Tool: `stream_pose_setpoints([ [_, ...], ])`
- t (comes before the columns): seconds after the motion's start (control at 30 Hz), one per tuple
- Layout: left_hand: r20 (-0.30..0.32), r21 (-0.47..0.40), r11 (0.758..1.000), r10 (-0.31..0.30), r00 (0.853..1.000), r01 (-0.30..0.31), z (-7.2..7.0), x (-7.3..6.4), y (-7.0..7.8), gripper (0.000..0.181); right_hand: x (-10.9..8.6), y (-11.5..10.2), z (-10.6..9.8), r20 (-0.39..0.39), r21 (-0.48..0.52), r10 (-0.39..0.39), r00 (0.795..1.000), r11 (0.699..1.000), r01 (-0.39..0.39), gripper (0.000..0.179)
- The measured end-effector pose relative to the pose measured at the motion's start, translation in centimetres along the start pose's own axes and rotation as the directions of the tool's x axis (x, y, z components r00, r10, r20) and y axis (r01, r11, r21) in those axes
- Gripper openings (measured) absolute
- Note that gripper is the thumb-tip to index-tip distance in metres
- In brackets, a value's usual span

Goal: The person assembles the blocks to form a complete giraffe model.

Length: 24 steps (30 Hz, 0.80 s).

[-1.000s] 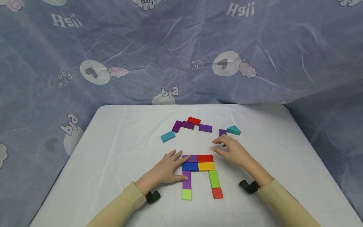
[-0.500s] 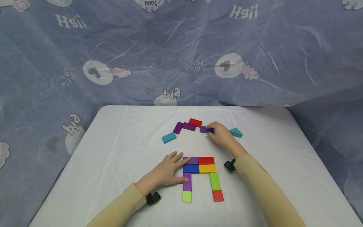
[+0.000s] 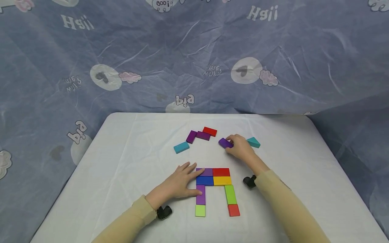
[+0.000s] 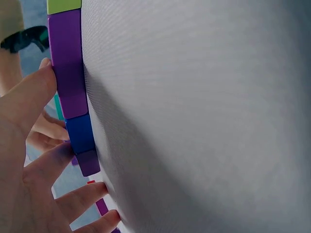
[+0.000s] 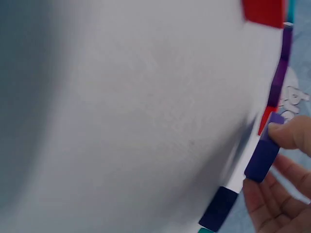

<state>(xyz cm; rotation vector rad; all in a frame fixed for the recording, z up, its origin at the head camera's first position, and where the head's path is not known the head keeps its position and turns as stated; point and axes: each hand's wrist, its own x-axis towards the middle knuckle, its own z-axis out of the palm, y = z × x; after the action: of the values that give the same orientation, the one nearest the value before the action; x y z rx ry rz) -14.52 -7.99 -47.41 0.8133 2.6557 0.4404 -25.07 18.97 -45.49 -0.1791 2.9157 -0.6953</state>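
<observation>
My left hand lies spread at the left side of a flat figure of coloured blocks. Its thumb touches the upright purple block, and its index finger touches the top purple block. Beside that one is a red block; below them sit a blue block and a yellow block. Farther back, my right hand pinches a violet block between thumb and fingers, tilted and apart from the loose blocks. A short dark purple block shows below it in the right wrist view.
Behind the figure lie a light blue block, two dark purple blocks and a red block. A teal triangle is right of my right hand. The figure's lower parts include green and red blocks.
My right hand moved back and left to the violet block, took hold of it, then drew it slightly right and nearer. The left hand stayed in place.
</observation>
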Motion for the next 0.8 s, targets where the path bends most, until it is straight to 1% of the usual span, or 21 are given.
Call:
stream_pose_setpoints([
  [0.13,-0.005,-0.011,1.0,0.002,1.0,-0.002,0.2,0.0,-0.1,0.082,-1.9,0.3,-0.1,-0.039,-0.009,0.018,0.999,1.0,-0.018,0.048],
  [0.27,-0.004,-0.009,1.0,-0.002,1.0,0.002,0.3,-0.1,-0.3,0.082,-3.8,0.6,0.4,-0.062,-0.032,0.053,0.997,0.998,-0.055,0.051],
  [0.37,-0.004,0.003,1.0,0.002,1.0,-0.002,0.3,-0.1,-0.4,0.082,-4.9,0.7,0.7,-0.087,-0.037,0.076,0.993,0.996,-0.079,0.054],
  [0.5,-0.009,0.009,1.0,0.016,1.0,-0.016,0.2,0.0,-0.5,0.083,-6.3,0.7,0.9,-0.114,-0.043,0.085,0.99,0.995,-0.09,0.055],
  [0.57,-0.006,0.003,1.0,0.017,1.0,-0.017,0.2,0.0,-0.5,0.083,-6.9,0.6,1.1,-0.104,-0.052,0.085,0.991,0.995,-0.091,0.056],
  [0.67,-0.002,0.005,1.0,0.012,1.0,-0.012,0.2,0.1,-0.5,0.083,-7.6,0.5,1.3,-0.065,-0.067,0.078,0.995,0.994,-0.082,0.061],
  [0.73,-0.003,0.009,1.0,0.009,1.0,-0.009,0.3,0.1,-0.5,0.083,-7.9,0.5,1.1,-0.032,-0.076,0.06,0.998,0.995,-0.062,0.064],
  [0.8,-0.007,0.012,1.0,0.009,1.0,-0.009,0.3,0.1,-0.5,0.083,-8.0,0.7,0.8,0.002,-0.086,0.018,1.0,0.996,-0.018,0.067],
])
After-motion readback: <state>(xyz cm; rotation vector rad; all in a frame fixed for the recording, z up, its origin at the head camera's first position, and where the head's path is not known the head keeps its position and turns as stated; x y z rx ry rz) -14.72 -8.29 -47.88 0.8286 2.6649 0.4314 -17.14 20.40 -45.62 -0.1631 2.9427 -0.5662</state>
